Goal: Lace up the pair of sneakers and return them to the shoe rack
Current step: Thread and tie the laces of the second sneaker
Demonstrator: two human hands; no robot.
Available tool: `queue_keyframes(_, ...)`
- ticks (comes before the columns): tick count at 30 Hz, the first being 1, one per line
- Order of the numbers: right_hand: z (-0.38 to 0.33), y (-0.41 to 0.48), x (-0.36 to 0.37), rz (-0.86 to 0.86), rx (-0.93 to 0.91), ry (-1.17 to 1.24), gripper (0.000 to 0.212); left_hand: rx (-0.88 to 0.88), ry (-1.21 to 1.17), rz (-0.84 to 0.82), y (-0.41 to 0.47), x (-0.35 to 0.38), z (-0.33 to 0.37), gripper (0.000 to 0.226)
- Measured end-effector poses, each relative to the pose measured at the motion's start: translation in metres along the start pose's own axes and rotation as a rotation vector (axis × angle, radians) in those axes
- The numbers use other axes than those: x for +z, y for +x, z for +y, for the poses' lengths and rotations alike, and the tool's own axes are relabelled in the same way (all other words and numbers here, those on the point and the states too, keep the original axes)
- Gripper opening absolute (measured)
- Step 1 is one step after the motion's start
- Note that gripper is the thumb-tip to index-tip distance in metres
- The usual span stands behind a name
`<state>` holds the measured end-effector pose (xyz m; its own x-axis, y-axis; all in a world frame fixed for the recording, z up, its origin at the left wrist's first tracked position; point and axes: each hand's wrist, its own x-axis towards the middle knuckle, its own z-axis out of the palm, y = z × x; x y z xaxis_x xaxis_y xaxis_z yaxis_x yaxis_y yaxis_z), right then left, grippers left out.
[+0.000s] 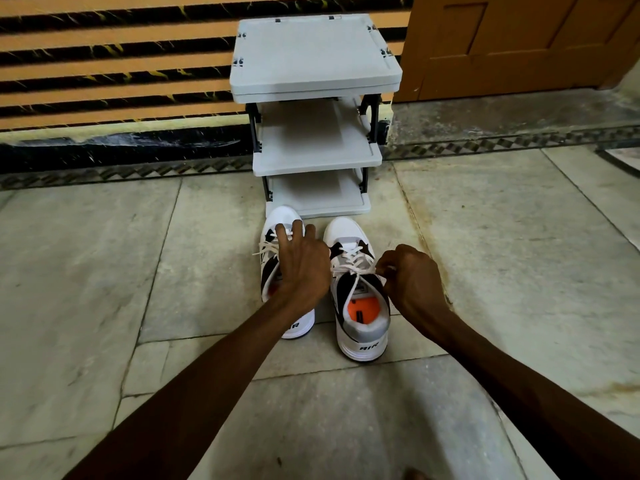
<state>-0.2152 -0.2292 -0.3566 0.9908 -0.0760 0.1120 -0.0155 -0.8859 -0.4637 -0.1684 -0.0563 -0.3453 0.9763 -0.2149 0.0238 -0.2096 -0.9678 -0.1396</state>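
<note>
Right hand (410,275) pinches the white lace (356,269) on the right white-and-black sneaker (360,306), left hand (303,263) spread over the other sneaker (282,220) on the floor before the grey plastic rack (315,154); yank unevenly and the lace could slip its eyelet.

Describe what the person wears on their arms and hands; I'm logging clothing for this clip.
Nothing shows: the left hand and right hand are bare, without gloves, rings, watch or bracelet. Both forearms are uncovered up to the frame edge, with no sleeve in view.

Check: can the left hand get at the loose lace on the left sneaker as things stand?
Probably yes. The left hand already hovers over the left sneaker, fingers spread by its loose lace, with nothing between. The right hand is busy on the other shoe.
</note>
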Motion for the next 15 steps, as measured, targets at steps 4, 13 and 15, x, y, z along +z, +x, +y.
queue_keyframes(4,0.001,0.001,-0.003,-0.118,0.103,0.006,0.005,0.016,0.075,-0.008,-0.002,0.0,0.004,0.023)
queue_keyframes(13,0.014,0.019,-0.026,-0.343,0.356,0.864,0.011,-0.105,-0.538,0.097,0.012,0.011,-0.012,0.026)
queue_keyframes(15,0.012,0.022,-0.03,-0.376,0.449,1.134,0.013,-0.154,-0.913,0.011,0.012,-0.002,-0.01,0.025)
